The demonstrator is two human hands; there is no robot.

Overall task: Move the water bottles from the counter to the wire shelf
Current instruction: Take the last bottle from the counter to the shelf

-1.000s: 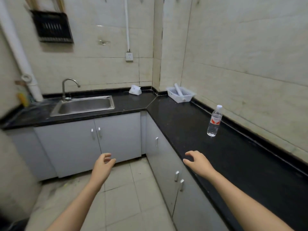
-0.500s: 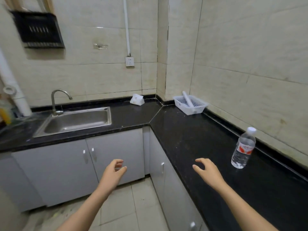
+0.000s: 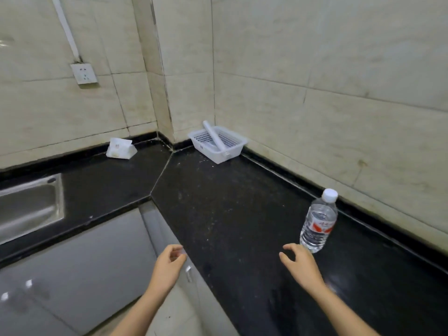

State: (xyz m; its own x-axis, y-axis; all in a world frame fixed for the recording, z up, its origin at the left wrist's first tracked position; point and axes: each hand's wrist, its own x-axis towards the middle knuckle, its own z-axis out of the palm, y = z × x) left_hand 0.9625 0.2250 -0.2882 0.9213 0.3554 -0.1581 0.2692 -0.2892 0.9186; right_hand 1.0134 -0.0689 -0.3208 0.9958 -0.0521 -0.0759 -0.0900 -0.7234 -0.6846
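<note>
A metal sink (image 3: 31, 204) sits at the far left. The left hand (image 3: 167, 265) hangs past the black counter (image 3: 218, 214) edge, fingers loosely curled, holding nothing. The right hand (image 3: 300, 263) is open over bare counter, just beside the upright water bottle (image 3: 318, 221), which stands near the wall.

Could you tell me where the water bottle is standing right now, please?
In the head view the water bottle stands upright on the black counter, at the right near the wall's back edge, just beyond the open right hand, which is not touching it.
</note>
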